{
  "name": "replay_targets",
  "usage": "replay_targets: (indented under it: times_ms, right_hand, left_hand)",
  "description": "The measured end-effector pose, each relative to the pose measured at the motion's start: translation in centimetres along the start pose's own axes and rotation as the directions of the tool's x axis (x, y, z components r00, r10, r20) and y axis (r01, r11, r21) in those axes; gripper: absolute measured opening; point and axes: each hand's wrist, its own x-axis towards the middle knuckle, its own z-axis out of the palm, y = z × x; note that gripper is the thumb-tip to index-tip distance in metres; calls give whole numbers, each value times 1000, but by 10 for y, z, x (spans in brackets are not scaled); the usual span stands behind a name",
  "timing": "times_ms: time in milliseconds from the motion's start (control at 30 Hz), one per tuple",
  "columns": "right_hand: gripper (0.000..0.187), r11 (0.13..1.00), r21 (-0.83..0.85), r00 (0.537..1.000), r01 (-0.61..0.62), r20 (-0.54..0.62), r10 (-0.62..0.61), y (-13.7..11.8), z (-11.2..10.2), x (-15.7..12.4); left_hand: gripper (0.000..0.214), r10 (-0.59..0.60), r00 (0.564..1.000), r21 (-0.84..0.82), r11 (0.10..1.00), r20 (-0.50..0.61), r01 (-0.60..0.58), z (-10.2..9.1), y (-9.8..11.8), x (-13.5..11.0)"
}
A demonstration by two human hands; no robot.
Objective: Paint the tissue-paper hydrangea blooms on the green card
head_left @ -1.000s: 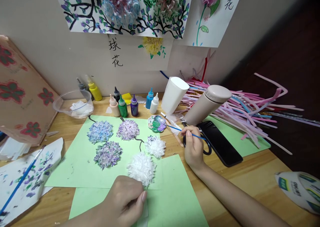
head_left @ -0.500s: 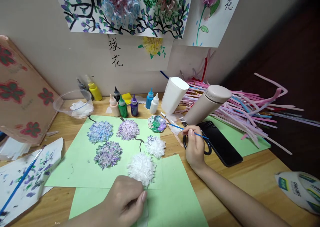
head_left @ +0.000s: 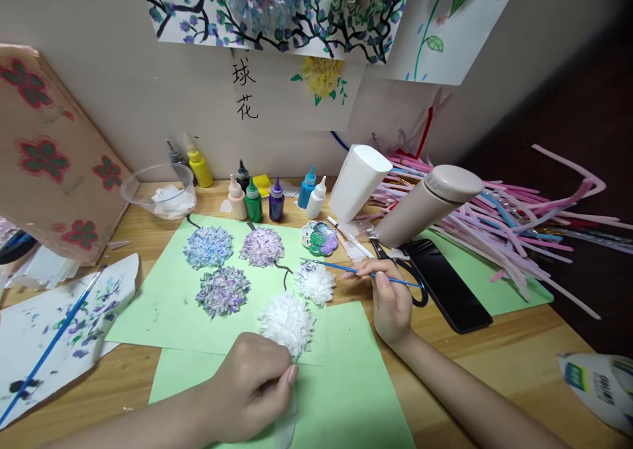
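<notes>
My right hand point(head_left: 393, 297) is closed round a thin blue paintbrush point(head_left: 361, 271), whose tip is over the upper edge of a small white paper flower point(head_left: 314, 283); that edge has purple touches. Below it lies a larger white paper flower point(head_left: 287, 324). My left hand point(head_left: 254, 386) rests curled in a fist just under this flower; what its fingers hold, if anything, is hidden. A pale translucent strip point(head_left: 287, 426) shows beneath that hand. Blue and purple paper flowers point(head_left: 208, 246) lie on the green paper point(head_left: 148, 324). The flower-shaped paint palette point(head_left: 319, 239) holds green and purple paint.
Several paint bottles point(head_left: 254, 202) stand along the wall. A white container point(head_left: 359, 184), a tilted flask point(head_left: 429, 205), black-handled scissors point(head_left: 420, 292) and a phone point(head_left: 448, 287) are at the right, before pink pipe cleaners point(head_left: 514, 238). Left lies a paint-stained sheet point(head_left: 99, 317) with another brush.
My right hand has brought the paintbrush from the palette down to the small white flower. The left fist stays by the larger white flower. The whole view has shifted slightly.
</notes>
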Motion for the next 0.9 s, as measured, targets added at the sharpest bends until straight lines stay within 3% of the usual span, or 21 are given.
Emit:
replay_targets:
  times_ms: [467, 700, 900]
  right_hand:
    - [22, 986, -44, 987, 159, 21, -159, -3, 1, -3]
    - [21, 952, -170, 966, 255, 81, -245, -3, -1, -4]
    - [20, 940, -202, 957, 277, 147, -250, -4, -3, -5]
  left_hand:
    - [32, 1, 1000, -25, 1000, -8, -1, 1, -1, -1]
    - [32, 0, 1000, -24, 1000, -5, -1, 1, -1, 0]
    - [32, -5, 1000, -31, 1000, -11, 5, 2, 0, -1]
